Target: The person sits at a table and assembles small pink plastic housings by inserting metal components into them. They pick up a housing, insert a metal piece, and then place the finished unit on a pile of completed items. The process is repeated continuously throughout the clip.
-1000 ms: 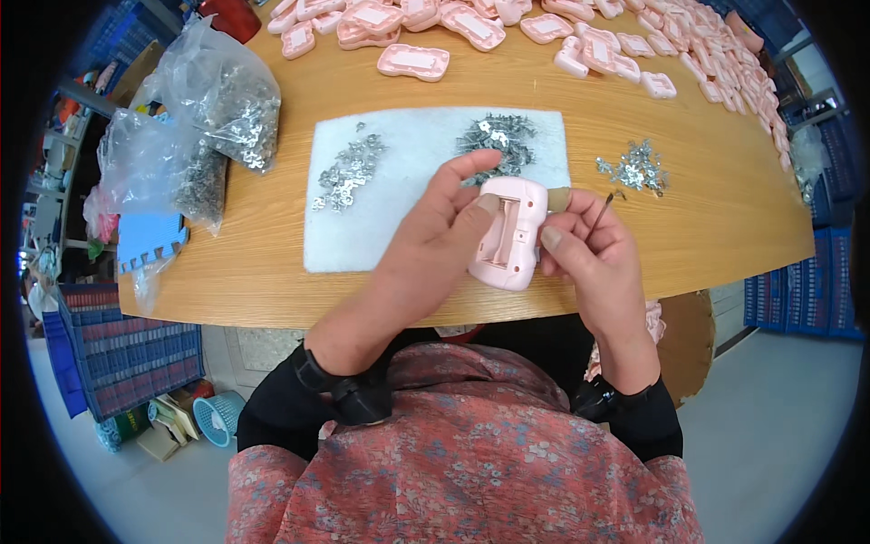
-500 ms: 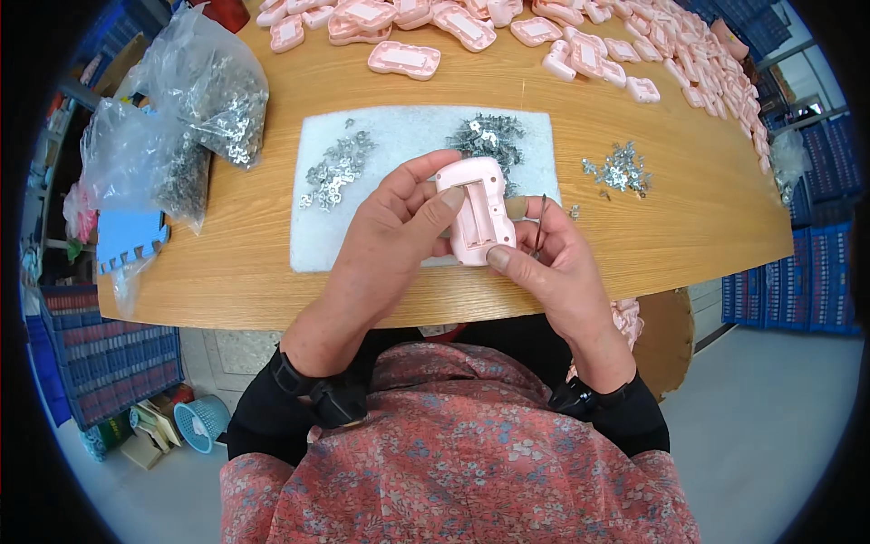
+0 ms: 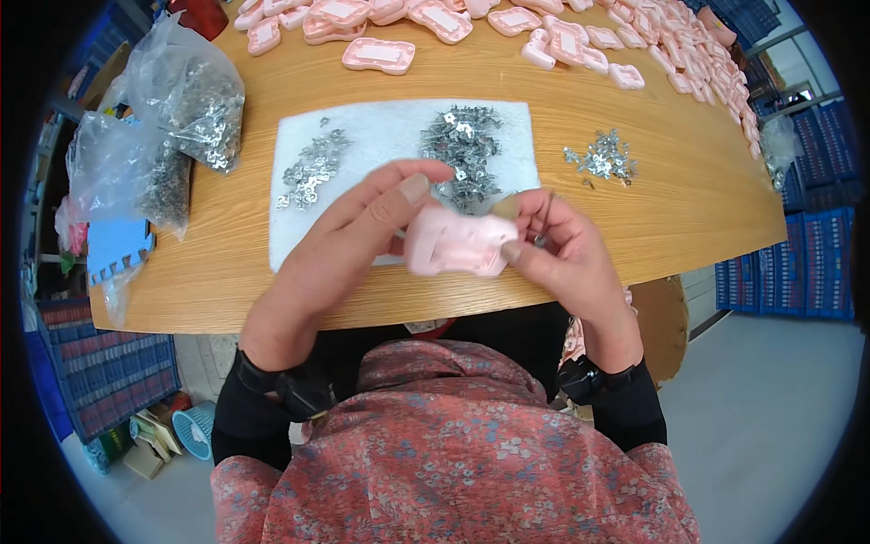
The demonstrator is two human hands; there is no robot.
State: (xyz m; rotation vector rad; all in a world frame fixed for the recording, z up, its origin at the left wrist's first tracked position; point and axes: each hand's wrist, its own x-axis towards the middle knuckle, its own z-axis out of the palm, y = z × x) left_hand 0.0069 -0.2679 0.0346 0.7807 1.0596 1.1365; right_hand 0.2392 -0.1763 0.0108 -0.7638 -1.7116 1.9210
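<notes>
A pale pink plastic battery housing (image 3: 462,243), smeared by motion, is held over the front of the white foam sheet (image 3: 292,238). My right hand (image 3: 562,254) pinches its right end between thumb and fingers. A thin dark metal tool (image 3: 549,210) is also tucked in those fingers, its kind not clear. Something yellowish covers a right fingertip. At the housing's left end is my left hand (image 3: 362,222), its thumb and index finger raised off the piece; its other fingers are partly hidden behind it. Small silver metal contacts (image 3: 467,150) are heaped on the foam, with a looser group (image 3: 313,172) to the left.
More small metal pieces (image 3: 603,159) lie on the wooden table (image 3: 671,218) at right. Pink housings (image 3: 379,56) crowd the far side. Clear bags of metal parts (image 3: 204,118) and a blue foam mat piece (image 3: 118,247) occupy the left. Blue racks (image 3: 797,263) stand beyond the right edge.
The housing has turned from upright to sideways and shifted slightly left. My left thumb has come off it, while my right hand keeps its grip. The whole view has shifted a little.
</notes>
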